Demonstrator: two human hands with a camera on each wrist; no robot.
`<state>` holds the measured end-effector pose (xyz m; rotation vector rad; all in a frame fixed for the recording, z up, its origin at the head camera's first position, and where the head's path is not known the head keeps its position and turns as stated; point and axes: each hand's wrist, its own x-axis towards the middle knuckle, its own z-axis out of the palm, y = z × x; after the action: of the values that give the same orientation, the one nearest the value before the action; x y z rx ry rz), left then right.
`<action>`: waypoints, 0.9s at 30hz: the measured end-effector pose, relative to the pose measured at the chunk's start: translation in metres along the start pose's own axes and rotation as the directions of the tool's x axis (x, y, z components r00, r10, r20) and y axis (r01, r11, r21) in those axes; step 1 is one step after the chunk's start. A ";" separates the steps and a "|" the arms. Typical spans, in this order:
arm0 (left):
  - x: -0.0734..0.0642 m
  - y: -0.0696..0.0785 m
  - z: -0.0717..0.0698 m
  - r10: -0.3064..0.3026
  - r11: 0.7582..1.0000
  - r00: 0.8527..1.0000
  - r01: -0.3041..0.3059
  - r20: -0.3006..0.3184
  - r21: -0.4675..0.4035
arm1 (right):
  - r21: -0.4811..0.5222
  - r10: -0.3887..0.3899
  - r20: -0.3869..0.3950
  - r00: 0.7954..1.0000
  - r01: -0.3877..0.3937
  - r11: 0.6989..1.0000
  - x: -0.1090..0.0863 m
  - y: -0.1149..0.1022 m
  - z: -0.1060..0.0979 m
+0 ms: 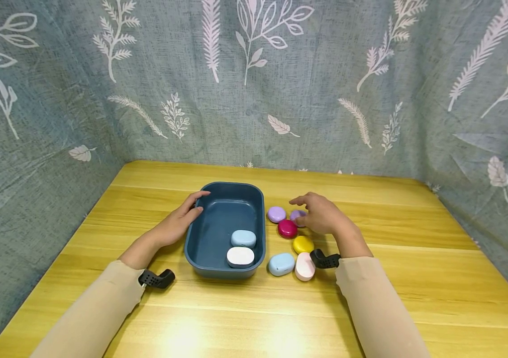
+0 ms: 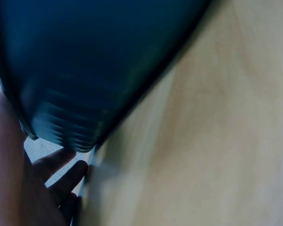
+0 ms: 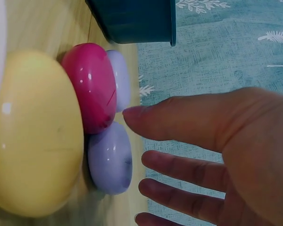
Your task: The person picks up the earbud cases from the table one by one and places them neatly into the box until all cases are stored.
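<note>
My left hand (image 1: 175, 223) grips the left rim of a dark blue plastic bin (image 1: 231, 273); in the left wrist view some fingers (image 2: 68, 181) lie along its outer wall. Inside the bin are a light blue rounded case (image 1: 243, 237) and a white one (image 1: 240, 257). My right hand (image 1: 322, 214) hovers with fingers spread at a purple rounded case (image 3: 109, 160), apart from it in the right wrist view. Beside that lie a second purple case (image 1: 276, 214), a crimson one (image 1: 287, 228) and a yellow one (image 1: 303, 244).
Nearer me on the wooden table (image 1: 218, 323) lie another light blue case (image 1: 281, 264) and a pale pink one (image 1: 305, 267), just right of the bin. A patterned grey-blue cloth (image 1: 280, 104) hangs behind the table and on both sides.
</note>
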<state>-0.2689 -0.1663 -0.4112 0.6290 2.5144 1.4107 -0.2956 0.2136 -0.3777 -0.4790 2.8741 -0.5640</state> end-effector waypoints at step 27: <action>0.000 -0.001 0.000 0.001 1.000 1.000 -0.001 -0.006 -0.012 | -0.025 0.014 0.062 0.998 -0.012 1.000 0.004 0.007 0.004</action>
<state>-0.2695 -0.1664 -0.4116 0.6247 2.5081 1.4288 -0.3005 0.2166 -0.3844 -0.4729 2.8265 -0.5029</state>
